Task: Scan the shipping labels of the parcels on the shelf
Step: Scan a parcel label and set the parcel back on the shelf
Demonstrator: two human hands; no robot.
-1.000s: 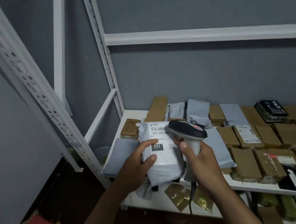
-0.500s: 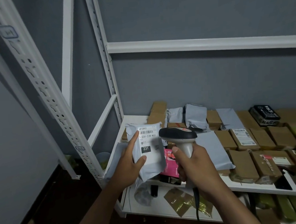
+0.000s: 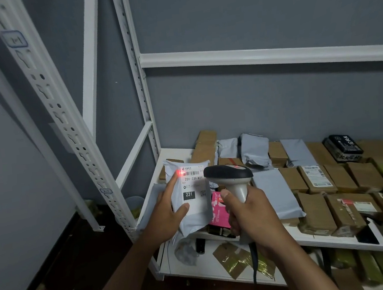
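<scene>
While the left hand (image 3: 169,214) grips one grey parcel (image 3: 192,198) upright over the shelf's (image 3: 177,152) left end, the right hand (image 3: 252,211) clasps one scanner (image 3: 230,179), fingers wrapped tight round its handle.

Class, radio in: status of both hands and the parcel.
Left hand holds grey parcel. Right hand grips scanner. Red dot at barcode edge. Nothing blocking.
</scene>
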